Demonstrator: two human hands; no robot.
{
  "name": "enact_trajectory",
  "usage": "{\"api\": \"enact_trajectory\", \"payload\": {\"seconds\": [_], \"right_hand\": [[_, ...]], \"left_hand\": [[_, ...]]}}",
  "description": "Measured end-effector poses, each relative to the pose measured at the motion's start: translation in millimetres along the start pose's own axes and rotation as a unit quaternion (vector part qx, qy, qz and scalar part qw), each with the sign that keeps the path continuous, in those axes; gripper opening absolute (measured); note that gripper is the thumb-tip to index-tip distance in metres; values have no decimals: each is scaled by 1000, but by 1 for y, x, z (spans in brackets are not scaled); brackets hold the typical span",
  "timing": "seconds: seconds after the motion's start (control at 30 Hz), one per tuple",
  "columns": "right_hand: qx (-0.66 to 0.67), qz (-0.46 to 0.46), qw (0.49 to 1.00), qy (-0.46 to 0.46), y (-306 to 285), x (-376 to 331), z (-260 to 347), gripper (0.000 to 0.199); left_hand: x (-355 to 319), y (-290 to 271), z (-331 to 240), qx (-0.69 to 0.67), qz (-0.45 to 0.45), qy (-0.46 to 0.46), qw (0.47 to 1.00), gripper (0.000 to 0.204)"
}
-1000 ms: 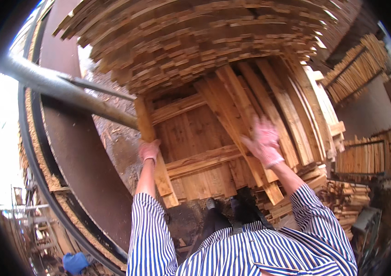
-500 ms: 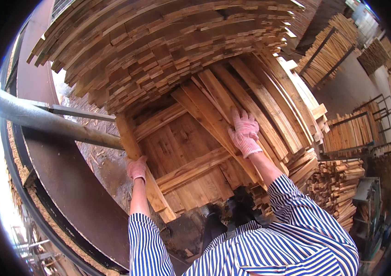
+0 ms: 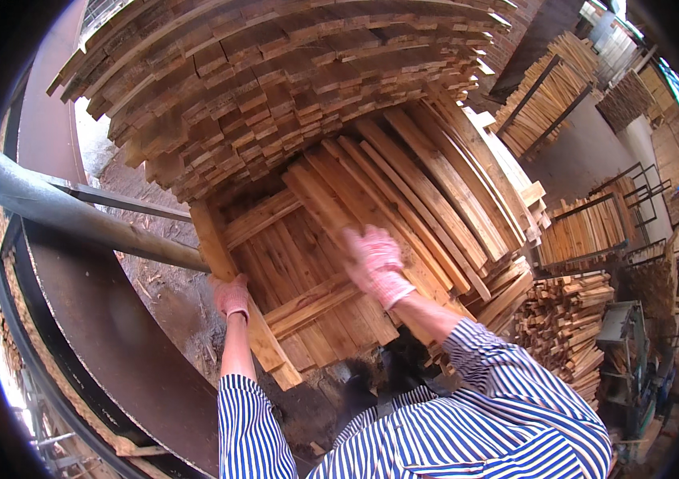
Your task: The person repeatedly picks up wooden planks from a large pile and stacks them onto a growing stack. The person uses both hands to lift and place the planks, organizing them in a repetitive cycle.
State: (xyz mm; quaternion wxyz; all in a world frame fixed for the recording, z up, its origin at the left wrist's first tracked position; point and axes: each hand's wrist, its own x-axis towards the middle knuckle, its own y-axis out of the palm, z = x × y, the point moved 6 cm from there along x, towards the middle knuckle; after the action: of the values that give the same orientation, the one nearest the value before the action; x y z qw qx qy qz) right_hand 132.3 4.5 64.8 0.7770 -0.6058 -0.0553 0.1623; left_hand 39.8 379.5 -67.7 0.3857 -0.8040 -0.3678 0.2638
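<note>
A wooden pallet [image 3: 291,263] stands tilted on edge in front of me, under a big overhanging stack of sawn boards [image 3: 275,80]. My left hand [image 3: 231,297], in a pink glove, grips the pallet's left side plank [image 3: 227,287]. My right hand [image 3: 375,263], also gloved, rests with fingers spread on a slanting board [image 3: 331,211] leaning across the pallet's face; its grip is blurred. Several more long planks [image 3: 443,184] lean against the pallet to the right.
A grey metal pipe [image 3: 76,215] runs from the left toward the pallet. A dark curved metal wall [image 3: 108,335] sits at lower left. Stacks of short cut wood [image 3: 563,319] and racks of boards [image 3: 587,231] stand on the right.
My right hand has slid down and left along the leaning board. The view has tilted, showing more of the overhead stack. My left hand stays on the side plank.
</note>
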Motion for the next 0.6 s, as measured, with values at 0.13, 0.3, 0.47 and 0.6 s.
{"api": "enact_trajectory", "payload": {"seconds": [0.13,0.3,0.47,0.6], "right_hand": [[67,-32,997,-36,55,17,85,60],[154,10,985,-76,127,27,150,49],[136,-26,977,-160,112,27,159,48],[-348,-213,909,-78,94,60,5,50]], "left_hand": [[14,-7,26,159,34,-33,986,82],[4,-7,-14,-137,78,40,987,67],[33,8,52,-124,106,88,983,62],[37,26,59,-185,116,42,975,64]]}}
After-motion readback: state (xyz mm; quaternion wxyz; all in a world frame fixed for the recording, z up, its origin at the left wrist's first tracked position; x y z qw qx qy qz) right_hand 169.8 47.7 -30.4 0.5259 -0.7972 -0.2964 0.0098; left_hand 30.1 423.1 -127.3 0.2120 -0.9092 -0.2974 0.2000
